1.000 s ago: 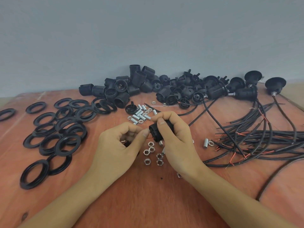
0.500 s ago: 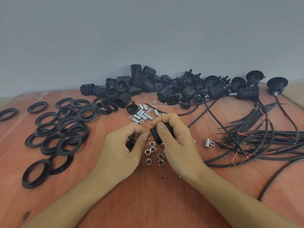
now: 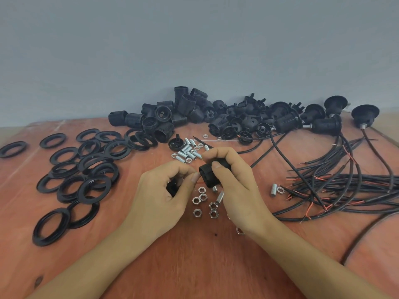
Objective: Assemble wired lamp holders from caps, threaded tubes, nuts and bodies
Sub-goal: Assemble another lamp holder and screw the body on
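Head-down view of two bare hands at work just above a reddish wooden tabletop (image 3: 194, 266). Right hand (image 3: 237, 190) with its grip closed around a black lamp holder body (image 3: 210, 172), thumb on the near side, fingers wrapped over the top. Left hand (image 3: 159, 195) immediately to the left, grip narrow: thumb and forefinger tips pressed together right at the body's open mouth, remaining fingers curled over a small black part (image 3: 171, 187) in the palm (possibly a cap, too hidden to say). Thin red wire (image 3: 200, 182) showing in the gap between left fingertips and body. Long axis of the body running roughly left to right, mouth facing the left hand, so any joining move likely straight along that line, left hand the nearer one. Loose nuts (image 3: 203, 197) on the tabletop directly beneath; threaded tubes (image 3: 187, 151) just beyond; flat black rings (image 3: 92, 184) far left; heap of spare bodies (image 3: 172, 117) by the wall; black cables (image 3: 334, 186) to the right
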